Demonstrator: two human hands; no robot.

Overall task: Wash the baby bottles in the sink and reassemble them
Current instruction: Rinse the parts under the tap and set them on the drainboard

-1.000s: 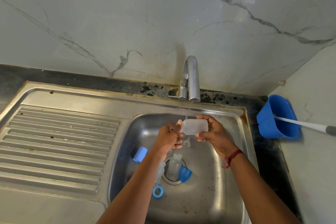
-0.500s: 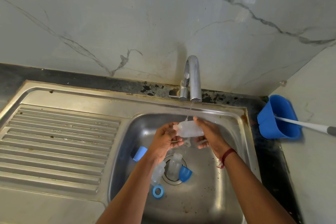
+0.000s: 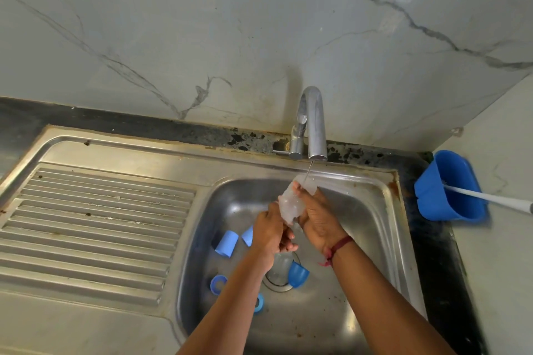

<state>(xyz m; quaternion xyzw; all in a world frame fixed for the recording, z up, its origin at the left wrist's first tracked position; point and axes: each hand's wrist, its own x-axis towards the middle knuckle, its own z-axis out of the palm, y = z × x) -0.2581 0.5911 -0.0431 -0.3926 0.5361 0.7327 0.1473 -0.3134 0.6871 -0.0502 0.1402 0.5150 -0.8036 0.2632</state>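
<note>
A clear baby bottle point(image 3: 290, 203) is held tilted under a thin stream from the chrome tap point(image 3: 311, 121), over the steel sink point(image 3: 372, 228). My right hand point(image 3: 317, 219) grips its upper body, and my left hand point(image 3: 272, 235) grips its lower end. On the sink floor lie a blue cap point(image 3: 226, 243), a second blue cap point(image 3: 247, 235) partly behind my left hand, a third blue cap point(image 3: 298, 274) by the drain, two blue rings point(image 3: 217, 282) point(image 3: 258, 302), and another clear bottle point(image 3: 281, 266), partly hidden by my left arm.
A ribbed steel draining board point(image 3: 92, 222) lies left of the basin. At the right, on the dark counter, a blue holder point(image 3: 450, 187) carries a white-handled brush point(image 3: 487, 196). A marble wall rises behind the tap.
The bottle has swung from lying level to tilted, its top under the stream. My left hand dropped to the bottle's lower end. More blue parts show on the sink floor.
</note>
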